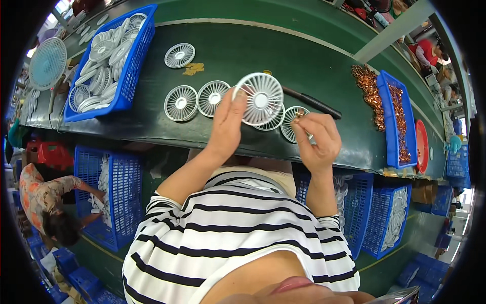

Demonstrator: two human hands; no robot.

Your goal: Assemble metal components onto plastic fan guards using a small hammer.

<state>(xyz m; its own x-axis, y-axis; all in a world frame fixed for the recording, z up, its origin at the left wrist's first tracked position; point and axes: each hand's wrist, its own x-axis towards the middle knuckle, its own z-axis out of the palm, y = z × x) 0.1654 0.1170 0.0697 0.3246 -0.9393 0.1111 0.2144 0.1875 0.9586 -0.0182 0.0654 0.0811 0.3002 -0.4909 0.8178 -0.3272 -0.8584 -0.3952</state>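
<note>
My left hand (227, 126) grips a round white fan grille (274, 90) by its left edge, thumb on top, and holds it up above the table. Between the fingertips of my right hand (320, 141) is a small copper-coloured metal part (299, 113), too small to make out in detail. Below that hand a white grille (287, 133) lies on the green table, and another (276, 121) is partly hidden under the held one. To the left of my left hand lie two more grilles (181, 103) (206, 99), with one (179, 55) farther back.
A blue basket (124, 96) heaped with white grilles stands at the left. At the right are a pile of copper-coloured parts (368, 88), a blue tray (389, 126) holding more, and a red basin (421, 147). A dark-handled tool (319, 104) lies beyond my right hand. A co-worker (50, 197) bends at lower left.
</note>
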